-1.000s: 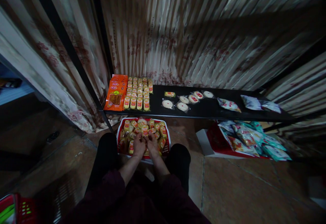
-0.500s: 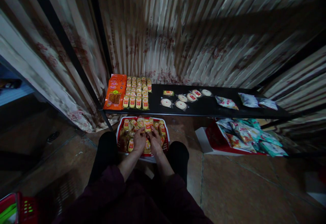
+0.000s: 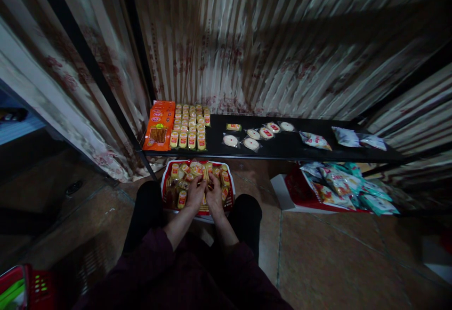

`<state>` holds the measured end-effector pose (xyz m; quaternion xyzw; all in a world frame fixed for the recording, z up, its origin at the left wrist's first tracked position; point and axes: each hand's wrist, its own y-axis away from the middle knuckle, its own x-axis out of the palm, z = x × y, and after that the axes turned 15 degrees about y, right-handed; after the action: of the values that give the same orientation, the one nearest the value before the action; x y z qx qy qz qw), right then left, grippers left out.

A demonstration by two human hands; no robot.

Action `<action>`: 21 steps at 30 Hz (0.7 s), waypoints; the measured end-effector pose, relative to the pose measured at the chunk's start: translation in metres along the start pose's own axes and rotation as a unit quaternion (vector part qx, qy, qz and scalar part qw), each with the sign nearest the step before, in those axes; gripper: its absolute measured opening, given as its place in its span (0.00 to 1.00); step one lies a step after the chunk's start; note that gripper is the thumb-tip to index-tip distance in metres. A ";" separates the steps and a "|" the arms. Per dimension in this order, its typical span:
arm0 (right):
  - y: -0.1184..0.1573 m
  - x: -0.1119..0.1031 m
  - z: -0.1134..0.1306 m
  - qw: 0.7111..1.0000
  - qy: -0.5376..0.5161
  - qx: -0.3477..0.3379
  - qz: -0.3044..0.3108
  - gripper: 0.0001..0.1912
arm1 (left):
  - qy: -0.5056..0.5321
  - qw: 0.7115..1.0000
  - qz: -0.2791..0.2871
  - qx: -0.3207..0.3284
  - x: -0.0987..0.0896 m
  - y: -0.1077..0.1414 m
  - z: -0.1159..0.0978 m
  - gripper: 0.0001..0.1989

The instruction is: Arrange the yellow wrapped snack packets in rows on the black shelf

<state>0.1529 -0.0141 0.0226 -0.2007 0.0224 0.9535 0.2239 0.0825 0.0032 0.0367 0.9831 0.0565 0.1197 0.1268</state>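
Observation:
A red basket with a white rim (image 3: pixel 232 178) stands between my knees, full of small yellow wrapped cakes (image 3: pixel 181 199). Over its middle, my left hand (image 3: pixel 196 192) and my right hand (image 3: pixel 213 194) are close together, fingers closed round a yellow wrapped cake (image 3: pixel 206 172) held between them. The cake looks turned on its edge and the fingers partly hide it. On the black shelf (image 3: pixel 217 143) behind the basket, similar cakes (image 3: pixel 191 140) stand in tight rows beside orange packets (image 3: pixel 158 129). One more yellow cake (image 3: pixel 233 127) lies apart on the shelf.
Round white wrapped cakes (image 3: pixel 251 144) and several snack bags (image 3: pixel 315 140) lie farther right on the shelf. Under it, a red and white box (image 3: pixel 291 192) holds more bags. Black shelf posts (image 3: pixel 95 75) rise at the left. A red basket (image 3: pixel 38 286) is at bottom left.
The cake between my hands has turned from its labelled face onto its narrow side. Both hands stay over the basket, with the fingers slightly shifted.

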 end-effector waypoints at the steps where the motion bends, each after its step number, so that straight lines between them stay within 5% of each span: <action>1: 0.001 0.001 0.001 1.000 -0.005 -0.002 0.003 0.23 | 0.011 1.000 -0.002 -0.004 0.001 0.001 -0.001 0.13; 10: 0.004 -0.001 0.001 0.999 0.002 -0.038 0.006 0.22 | 0.045 0.998 -0.017 -0.030 0.005 0.009 -0.019 0.13; 21: 0.010 -0.006 0.013 0.999 0.009 -0.034 0.010 0.22 | 0.087 0.995 -0.036 -0.038 0.004 0.006 -0.011 0.13</action>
<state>0.1493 -0.0237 0.0361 -0.2170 -0.0062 0.9539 0.2070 0.0838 0.0005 0.0493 0.9606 0.0985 0.2022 0.1632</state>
